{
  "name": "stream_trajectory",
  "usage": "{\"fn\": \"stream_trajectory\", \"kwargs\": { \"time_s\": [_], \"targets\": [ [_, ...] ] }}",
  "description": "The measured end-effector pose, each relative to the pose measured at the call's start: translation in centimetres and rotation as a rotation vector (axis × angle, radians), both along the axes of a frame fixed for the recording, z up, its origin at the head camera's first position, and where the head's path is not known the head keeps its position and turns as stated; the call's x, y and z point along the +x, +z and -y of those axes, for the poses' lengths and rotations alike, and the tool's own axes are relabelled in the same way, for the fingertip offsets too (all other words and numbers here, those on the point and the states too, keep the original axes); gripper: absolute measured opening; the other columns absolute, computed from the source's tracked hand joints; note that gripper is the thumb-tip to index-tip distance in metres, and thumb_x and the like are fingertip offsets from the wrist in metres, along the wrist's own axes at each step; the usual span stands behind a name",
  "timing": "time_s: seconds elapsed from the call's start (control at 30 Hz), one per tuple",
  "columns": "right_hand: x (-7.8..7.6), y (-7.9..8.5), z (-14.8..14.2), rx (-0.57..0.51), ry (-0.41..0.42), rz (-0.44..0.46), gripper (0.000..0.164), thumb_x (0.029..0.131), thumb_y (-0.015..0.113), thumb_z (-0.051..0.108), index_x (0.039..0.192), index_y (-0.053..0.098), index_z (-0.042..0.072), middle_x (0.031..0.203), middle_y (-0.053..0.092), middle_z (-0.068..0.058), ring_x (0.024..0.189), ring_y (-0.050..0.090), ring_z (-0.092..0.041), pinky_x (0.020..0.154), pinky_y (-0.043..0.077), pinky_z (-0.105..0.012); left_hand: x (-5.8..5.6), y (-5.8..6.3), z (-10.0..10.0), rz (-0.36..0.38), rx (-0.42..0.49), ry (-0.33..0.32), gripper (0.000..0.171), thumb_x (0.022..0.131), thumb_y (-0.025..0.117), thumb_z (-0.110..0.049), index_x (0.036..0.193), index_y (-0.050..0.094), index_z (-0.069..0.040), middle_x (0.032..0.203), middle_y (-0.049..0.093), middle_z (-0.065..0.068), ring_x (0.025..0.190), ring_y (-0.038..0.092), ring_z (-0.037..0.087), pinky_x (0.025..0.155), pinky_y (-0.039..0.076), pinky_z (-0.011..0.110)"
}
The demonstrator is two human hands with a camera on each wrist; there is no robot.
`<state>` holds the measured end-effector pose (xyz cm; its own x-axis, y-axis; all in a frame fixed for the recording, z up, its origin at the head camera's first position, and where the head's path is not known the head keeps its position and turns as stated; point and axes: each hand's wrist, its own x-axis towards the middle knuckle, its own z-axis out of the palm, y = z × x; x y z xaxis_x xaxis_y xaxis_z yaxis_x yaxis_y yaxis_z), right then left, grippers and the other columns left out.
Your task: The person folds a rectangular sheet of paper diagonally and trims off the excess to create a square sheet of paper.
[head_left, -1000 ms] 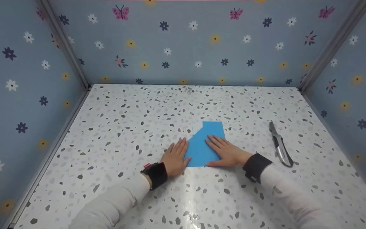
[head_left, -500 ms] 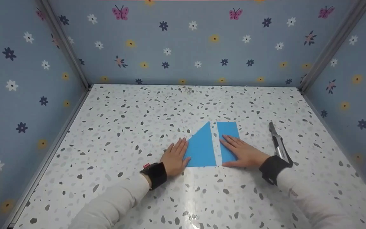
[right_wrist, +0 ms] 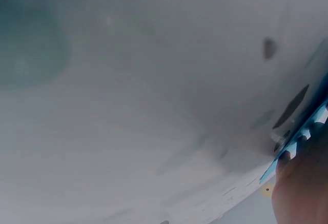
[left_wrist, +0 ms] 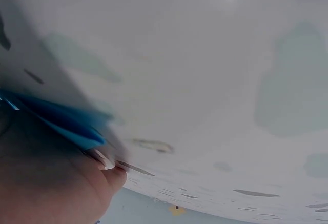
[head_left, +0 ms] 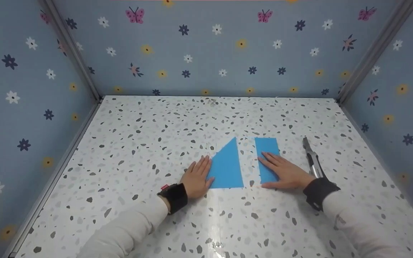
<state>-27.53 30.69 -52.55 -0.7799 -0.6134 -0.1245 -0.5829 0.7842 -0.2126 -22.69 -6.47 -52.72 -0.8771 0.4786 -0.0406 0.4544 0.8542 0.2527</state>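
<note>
Two pieces of blue paper lie apart on the speckled table. The left piece (head_left: 227, 166) has a slanted upper left edge, and my left hand (head_left: 196, 177) rests flat along its left side, fingers straight. My right hand (head_left: 284, 172) lies on the narrower rectangular piece (head_left: 266, 144), its fingers extended and covering the lower right part. In the left wrist view, layered blue paper edges (left_wrist: 66, 121) show beside my left hand (left_wrist: 51, 183). The right wrist view catches a thin blue paper edge (right_wrist: 292, 149) under the fingers of my right hand (right_wrist: 302, 183).
A utility knife (head_left: 313, 161) with a silver and black handle lies right of my right hand, partly hidden by the wristband (head_left: 321, 193). Flowered panels (head_left: 206, 46) enclose the white speckled table (head_left: 149, 122) at the back and sides.
My right hand has slid to the right with the rectangular piece, opening a widening gap between the two blue pieces. The left hand and its piece have stayed in place.
</note>
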Motion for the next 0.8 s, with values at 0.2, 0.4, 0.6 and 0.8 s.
{"fn": "stream_trajectory", "kwargs": {
  "time_s": [0.2, 0.4, 0.6, 0.8],
  "targets": [
    [0.2, 0.8, 0.3, 0.000, -0.004, 0.003, 0.101, 0.089, 0.062, 0.071, 0.166, 0.019, 0.019, 0.174, 0.016, -0.011, 0.161, 0.019, -0.037, 0.130, 0.021, -0.059, -0.3, -0.7, 0.1, -0.006, -0.004, 0.001, 0.066, 0.111, 0.035, -0.037, 0.163, 0.020, 0.000, 0.173, 0.019, 0.017, 0.162, 0.018, 0.031, 0.132, 0.020, 0.050],
    [0.2, 1.8, 1.2, -0.051, -0.045, 0.006, 0.101, 0.093, 0.061, 0.065, 0.165, 0.017, 0.010, 0.173, 0.018, -0.012, 0.160, 0.022, -0.035, 0.130, 0.021, -0.057, -0.3, -0.9, 0.2, -0.026, 0.005, 0.006, 0.066, 0.110, 0.037, -0.037, 0.162, 0.022, 0.001, 0.172, 0.021, 0.017, 0.161, 0.020, 0.032, 0.131, 0.021, 0.051],
    [0.4, 2.7, 4.3, -0.057, -0.012, 0.007, 0.112, 0.089, 0.063, 0.071, 0.165, 0.013, 0.006, 0.173, 0.017, -0.014, 0.160, 0.022, -0.035, 0.129, 0.024, -0.054, 0.0, -0.1, 0.0, -0.027, -0.010, 0.008, 0.065, 0.110, 0.038, -0.036, 0.162, 0.024, 0.001, 0.172, 0.023, 0.017, 0.161, 0.021, 0.033, 0.131, 0.021, 0.051],
    [0.8, 2.6, 7.9, -0.035, 0.098, 0.007, 0.121, 0.082, 0.065, 0.078, 0.165, 0.014, 0.007, 0.174, 0.016, -0.013, 0.160, 0.023, -0.033, 0.129, 0.025, -0.051, 0.2, 0.7, -0.2, -0.007, -0.038, 0.011, 0.065, 0.110, 0.038, -0.035, 0.161, 0.024, 0.002, 0.172, 0.023, 0.018, 0.161, 0.021, 0.033, 0.131, 0.021, 0.050]
  ]
}}
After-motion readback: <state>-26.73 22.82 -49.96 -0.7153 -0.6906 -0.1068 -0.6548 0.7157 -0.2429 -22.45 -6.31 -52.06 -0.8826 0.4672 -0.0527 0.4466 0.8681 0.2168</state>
